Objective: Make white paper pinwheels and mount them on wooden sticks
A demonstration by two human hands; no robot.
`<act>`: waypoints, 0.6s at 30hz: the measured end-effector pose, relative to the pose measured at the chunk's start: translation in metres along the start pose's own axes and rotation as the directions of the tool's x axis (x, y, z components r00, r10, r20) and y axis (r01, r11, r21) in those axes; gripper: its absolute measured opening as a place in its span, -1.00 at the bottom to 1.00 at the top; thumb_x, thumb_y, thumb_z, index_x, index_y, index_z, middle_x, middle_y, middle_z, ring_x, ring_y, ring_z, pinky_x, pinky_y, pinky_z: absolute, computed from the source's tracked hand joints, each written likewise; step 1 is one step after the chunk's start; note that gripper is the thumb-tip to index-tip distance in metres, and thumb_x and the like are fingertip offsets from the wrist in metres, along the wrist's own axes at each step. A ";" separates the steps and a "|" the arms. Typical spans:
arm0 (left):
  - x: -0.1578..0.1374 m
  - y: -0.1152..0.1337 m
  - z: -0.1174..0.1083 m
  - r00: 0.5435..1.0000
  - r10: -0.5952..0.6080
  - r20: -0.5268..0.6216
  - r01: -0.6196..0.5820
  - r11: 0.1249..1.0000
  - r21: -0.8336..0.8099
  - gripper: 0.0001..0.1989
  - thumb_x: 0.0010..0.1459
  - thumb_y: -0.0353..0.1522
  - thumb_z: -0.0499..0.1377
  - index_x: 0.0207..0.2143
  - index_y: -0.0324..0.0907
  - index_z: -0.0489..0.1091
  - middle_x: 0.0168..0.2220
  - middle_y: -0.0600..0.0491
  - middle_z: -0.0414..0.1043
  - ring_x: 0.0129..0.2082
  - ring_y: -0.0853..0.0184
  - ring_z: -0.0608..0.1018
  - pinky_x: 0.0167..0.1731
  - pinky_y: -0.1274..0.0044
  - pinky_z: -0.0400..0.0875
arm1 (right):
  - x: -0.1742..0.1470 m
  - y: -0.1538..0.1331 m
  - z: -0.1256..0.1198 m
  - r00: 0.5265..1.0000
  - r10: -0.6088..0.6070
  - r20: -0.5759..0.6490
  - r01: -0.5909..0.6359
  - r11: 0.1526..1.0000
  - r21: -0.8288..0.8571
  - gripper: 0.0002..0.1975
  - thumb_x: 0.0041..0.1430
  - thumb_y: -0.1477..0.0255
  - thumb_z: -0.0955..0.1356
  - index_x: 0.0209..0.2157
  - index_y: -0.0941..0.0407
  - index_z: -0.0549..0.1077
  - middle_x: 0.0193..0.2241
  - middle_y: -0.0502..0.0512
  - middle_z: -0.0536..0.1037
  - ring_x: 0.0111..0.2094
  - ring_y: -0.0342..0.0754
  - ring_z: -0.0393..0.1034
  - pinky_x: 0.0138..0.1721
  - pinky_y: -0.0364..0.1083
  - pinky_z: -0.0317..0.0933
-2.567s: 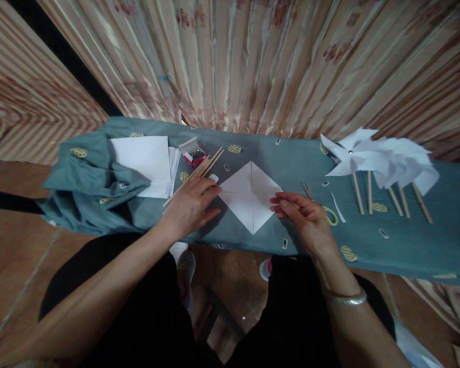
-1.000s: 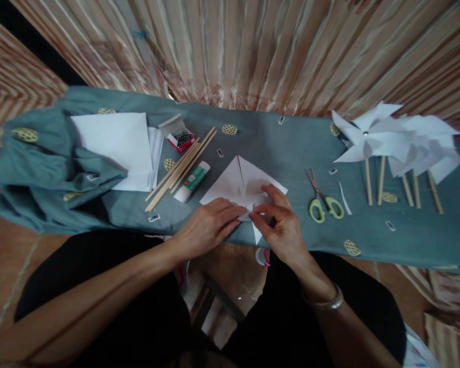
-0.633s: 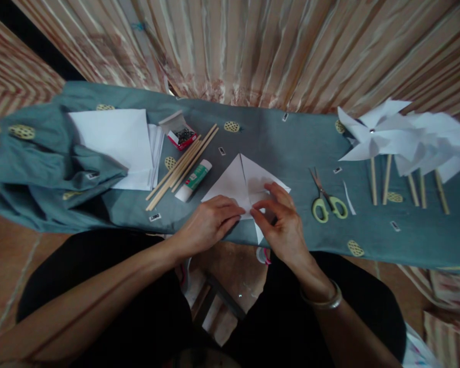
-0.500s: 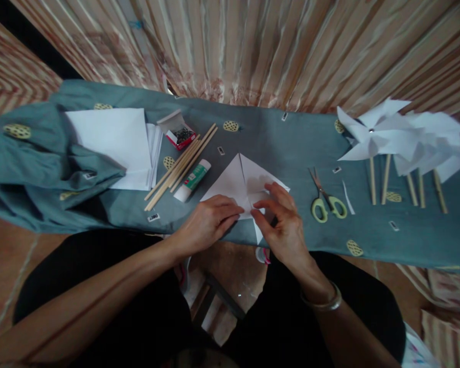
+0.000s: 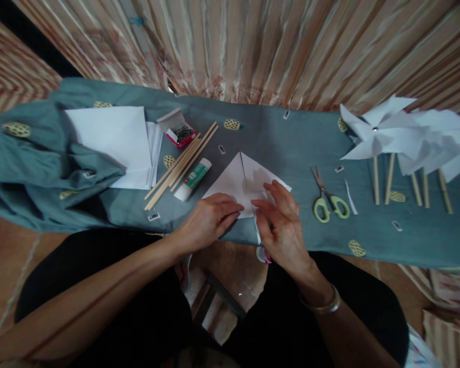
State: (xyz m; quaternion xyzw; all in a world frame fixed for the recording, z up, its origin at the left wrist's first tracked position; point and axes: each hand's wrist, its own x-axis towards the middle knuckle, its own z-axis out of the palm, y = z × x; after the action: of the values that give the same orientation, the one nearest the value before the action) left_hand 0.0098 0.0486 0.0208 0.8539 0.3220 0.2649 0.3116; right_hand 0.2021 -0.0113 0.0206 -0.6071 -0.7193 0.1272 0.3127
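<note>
A white paper square [image 5: 230, 176], slit from its corners toward the middle, lies on the cloth in front of me. My left hand [image 5: 216, 214] has its fingers closed on the paper near the centre, fingertips pressed together there. Over the right part of the same sheet, my right hand [image 5: 281, 217] hovers or lightly touches with thumb and fingers apart. Part of the sheet's lower side is hidden behind both hands. Scissors with green handles [image 5: 331, 207] lie just right of my right hand, and a glue stick [image 5: 193, 180] lies left of the sheet.
Thin wooden sticks [image 5: 182, 166] lie beside an open red box of small metal pins [image 5: 182, 134]. A stack of white paper [image 5: 109, 140] is at the left, by bunched cloth [image 5: 42, 168]. Finished paper pinwheels [image 5: 391, 133] on sticks lie at the right. A paper sliver [image 5: 350, 197] lies near the scissors.
My right thumb and index finger have parted a little and shifted slightly near the paper's centre. My left hand stays almost still. The view has moved slightly.
</note>
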 end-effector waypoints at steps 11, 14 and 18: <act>0.001 0.001 -0.001 1.000 -0.014 0.019 0.014 1.000 0.004 -0.77 0.30 -0.43 0.07 -0.15 -0.25 0.53 -0.23 -0.06 0.56 -0.20 0.30 0.59 -0.15 0.45 0.51 | -0.001 0.003 0.005 0.988 -0.121 0.093 0.132 0.983 -0.130 -0.55 0.25 0.61 0.16 0.11 -0.01 0.32 0.32 0.17 0.14 0.40 0.18 -0.13 0.26 0.28 0.02; 0.001 0.001 0.000 1.000 -0.009 0.016 0.009 1.000 0.012 -0.78 0.29 -0.44 0.08 -0.15 -0.27 0.52 -0.23 -0.06 0.56 -0.21 0.30 0.58 -0.16 0.46 0.51 | -0.001 0.003 0.007 0.989 -0.115 0.088 0.126 0.984 -0.123 -0.53 0.25 0.61 0.16 0.12 -0.03 0.30 0.32 0.14 0.14 0.39 0.19 -0.11 0.24 0.29 0.05; 0.001 0.000 0.001 1.000 -0.012 0.016 0.011 1.000 0.026 -0.78 0.30 -0.43 0.08 -0.15 -0.23 0.52 -0.23 -0.04 0.55 -0.21 0.32 0.58 -0.16 0.48 0.51 | -0.001 0.002 0.011 0.992 -0.063 0.106 0.071 0.995 -0.073 -0.46 0.22 0.63 0.17 0.16 -0.12 0.28 0.34 0.05 0.14 0.40 0.18 -0.13 0.26 0.29 0.02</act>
State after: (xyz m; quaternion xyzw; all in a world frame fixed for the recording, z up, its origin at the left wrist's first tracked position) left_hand 0.0112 0.0492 0.0205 0.8581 0.3276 0.2520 0.3048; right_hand 0.1972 -0.0099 0.0110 -0.5868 -0.7590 0.1202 0.2554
